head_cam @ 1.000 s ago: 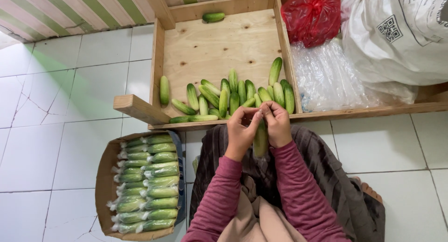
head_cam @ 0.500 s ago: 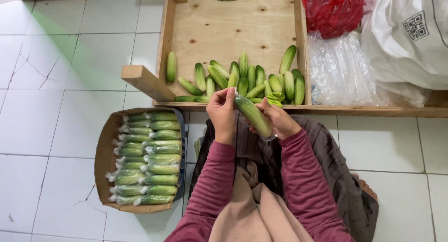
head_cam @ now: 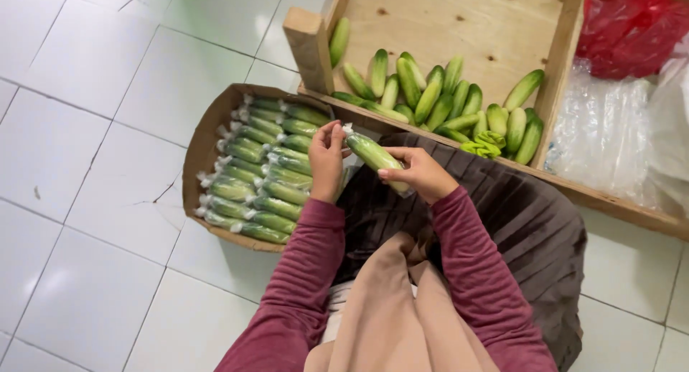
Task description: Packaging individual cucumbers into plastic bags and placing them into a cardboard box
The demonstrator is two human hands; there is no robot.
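Green and sleeved in clear plastic, the wrapped cucumber (head_cam: pixel 373 156) sits between both hands above the person's lap, tilted with its upper end toward the cardboard box (head_cam: pixel 204 138). Left hand (head_cam: pixel 327 164) pinches the twisted plastic tail at the upper end, fingers pressed together on it; this grip appears suited to keeping the film taut. Right hand (head_cam: pixel 420 172) wraps the lower half of the cucumber, fingers closed around it, steadying the body. Just beside the left hand, the cardboard box holds wrapped cucumbers (head_cam: pixel 262 171) laid in parallel rows, probably to pack them tightly. Ahead, a wooden crate (head_cam: pixel 459 20) holds bare cucumbers (head_cam: pixel 438 99) piled against its near rail, within easy reach. A stack of clear bags (head_cam: pixel 603 135) and a red bag (head_cam: pixel 631 27) lie to the right. The floor (head_cam: pixel 93 128) is white glossy tile.
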